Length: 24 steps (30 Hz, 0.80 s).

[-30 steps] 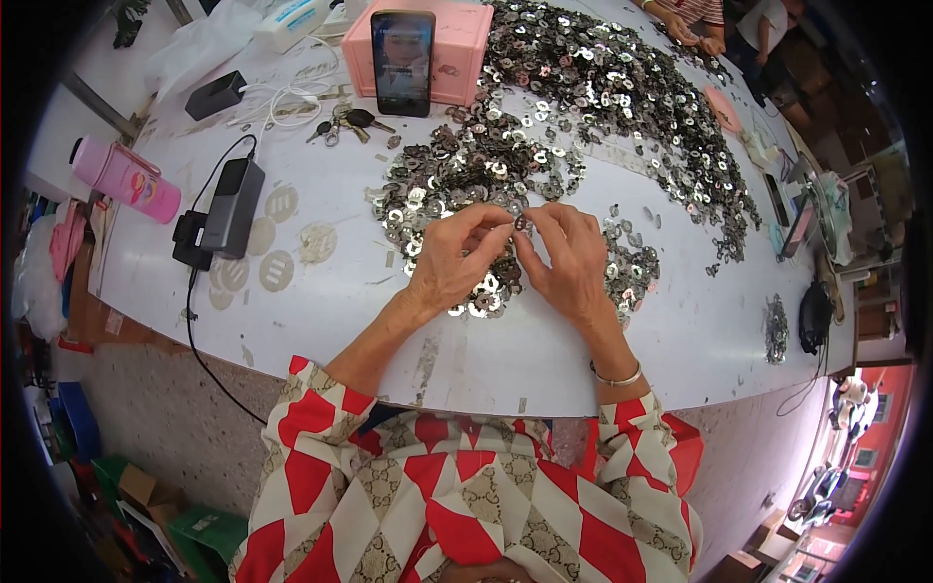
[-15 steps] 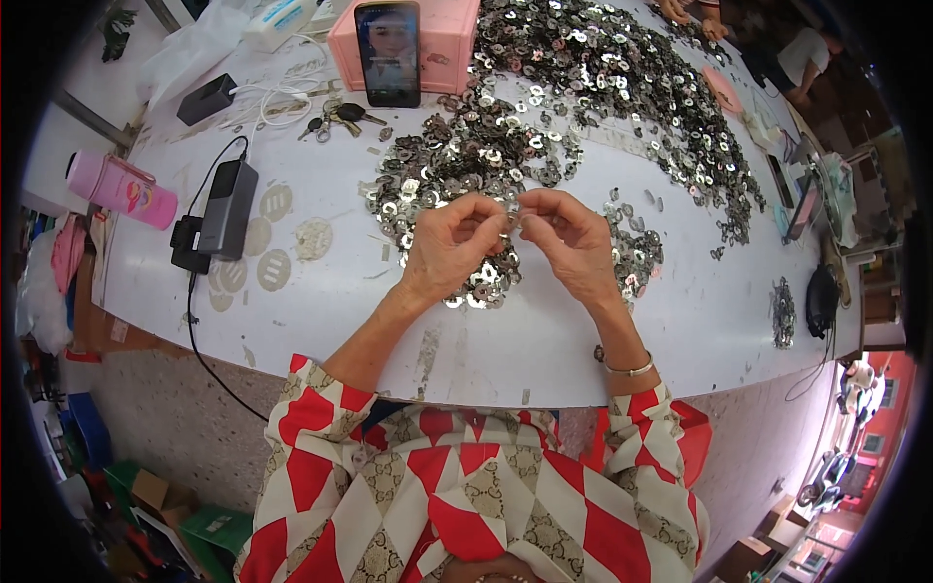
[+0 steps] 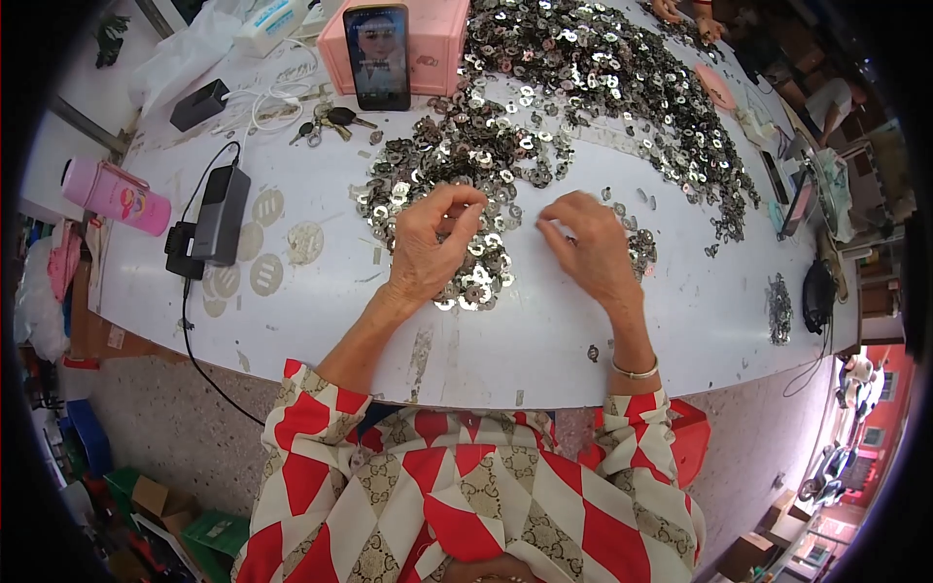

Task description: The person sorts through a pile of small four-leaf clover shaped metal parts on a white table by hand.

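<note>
My left hand (image 3: pixel 428 248) rests on a heap of small silvery metal rings (image 3: pixel 476 185), its grip pinched: thumb and fingertips are drawn together over the pieces, though I cannot tell whether a ring sits between them. My right hand (image 3: pixel 588 248) lies just beside it, palm down, fingers curled toward the left hand with the fingertips touching the white surface (image 3: pixel 321 321); its grip looks loosely closed, and I cannot tell if it holds anything. A thin bangle (image 3: pixel 634 371) circles the right wrist near the surface's front edge. More rings lie under and between both hands, and the heap runs up and to the right into a much wider spread of rings (image 3: pixel 622 87) across the far half of the surface. A single stray ring (image 3: pixel 592 354) lies near the right forearm. Beyond the heap stands a pink box (image 3: pixel 437 44) with a phone (image 3: pixel 377 56) leaning upright against it, and a bunch of keys (image 3: pixel 326 121) lies just to its left. Further left, a black power bank (image 3: pixel 222 214) with a cable lies near some round pale discs (image 3: pixel 262 277), and a pink bottle (image 3: pixel 115 197) lies on its side at the left edge.
</note>
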Each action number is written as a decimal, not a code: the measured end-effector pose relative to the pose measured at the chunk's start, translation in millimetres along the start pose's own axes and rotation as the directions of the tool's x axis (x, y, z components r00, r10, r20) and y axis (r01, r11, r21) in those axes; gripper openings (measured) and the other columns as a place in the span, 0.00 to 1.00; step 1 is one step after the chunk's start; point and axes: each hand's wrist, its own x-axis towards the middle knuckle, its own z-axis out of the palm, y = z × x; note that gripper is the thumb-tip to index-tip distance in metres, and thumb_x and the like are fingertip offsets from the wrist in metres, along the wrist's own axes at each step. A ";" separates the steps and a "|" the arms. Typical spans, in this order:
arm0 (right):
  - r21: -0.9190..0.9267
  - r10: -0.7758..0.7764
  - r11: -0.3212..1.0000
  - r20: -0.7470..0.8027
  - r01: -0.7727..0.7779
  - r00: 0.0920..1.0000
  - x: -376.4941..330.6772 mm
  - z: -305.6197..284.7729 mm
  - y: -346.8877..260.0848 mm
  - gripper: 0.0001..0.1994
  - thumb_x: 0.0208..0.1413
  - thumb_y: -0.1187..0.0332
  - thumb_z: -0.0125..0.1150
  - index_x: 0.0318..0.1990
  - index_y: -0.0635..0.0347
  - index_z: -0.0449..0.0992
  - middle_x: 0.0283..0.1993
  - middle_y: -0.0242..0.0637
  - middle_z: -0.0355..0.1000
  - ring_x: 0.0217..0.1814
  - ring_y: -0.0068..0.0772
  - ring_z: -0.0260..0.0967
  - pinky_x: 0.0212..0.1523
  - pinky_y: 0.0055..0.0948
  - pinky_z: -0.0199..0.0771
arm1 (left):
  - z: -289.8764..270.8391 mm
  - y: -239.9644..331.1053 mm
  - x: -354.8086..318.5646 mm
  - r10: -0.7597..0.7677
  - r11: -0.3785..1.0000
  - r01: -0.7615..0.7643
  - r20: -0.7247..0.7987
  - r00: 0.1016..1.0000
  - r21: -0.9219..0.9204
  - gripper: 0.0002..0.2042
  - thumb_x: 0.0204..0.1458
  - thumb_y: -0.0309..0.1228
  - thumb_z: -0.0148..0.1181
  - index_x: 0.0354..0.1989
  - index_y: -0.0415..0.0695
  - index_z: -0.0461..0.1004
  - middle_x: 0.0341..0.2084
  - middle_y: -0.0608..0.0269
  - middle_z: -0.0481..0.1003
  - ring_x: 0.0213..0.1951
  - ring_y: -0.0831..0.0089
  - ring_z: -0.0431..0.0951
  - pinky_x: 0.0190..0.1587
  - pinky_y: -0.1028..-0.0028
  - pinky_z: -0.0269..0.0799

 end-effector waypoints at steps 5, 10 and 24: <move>-0.036 -0.074 0.997 -0.030 0.073 0.997 -3.7 32.5 -11.5 0.05 0.45 0.72 0.65 0.31 0.56 0.76 0.31 0.36 0.71 0.36 0.39 0.70 0.34 0.36 0.68 | 3.5 3.1 0.1 -0.007 1.000 0.007 -0.001 1.000 0.000 0.06 0.56 0.23 0.54 0.39 0.37 0.74 0.33 0.64 0.77 0.32 0.80 0.78 0.33 0.80 0.76; 0.049 -0.049 0.997 -0.056 0.052 0.997 -2.9 40.7 -3.6 0.04 0.46 0.73 0.63 0.31 0.58 0.76 0.29 0.36 0.71 0.32 0.39 0.70 0.32 0.36 0.69 | 4.8 4.0 0.0 0.031 0.998 -0.031 0.003 1.000 0.051 0.06 0.55 0.22 0.55 0.39 0.37 0.75 0.32 0.63 0.77 0.32 0.79 0.79 0.33 0.80 0.76; 0.321 0.168 0.936 -0.056 -0.142 0.984 0.6 39.9 -1.2 0.03 0.48 0.74 0.62 0.32 0.61 0.77 0.30 0.37 0.72 0.29 0.34 0.72 0.31 0.32 0.71 | 3.7 3.1 -0.5 0.022 0.998 -0.022 0.007 1.000 0.052 0.09 0.53 0.21 0.56 0.42 0.35 0.73 0.36 0.60 0.76 0.34 0.77 0.77 0.32 0.79 0.76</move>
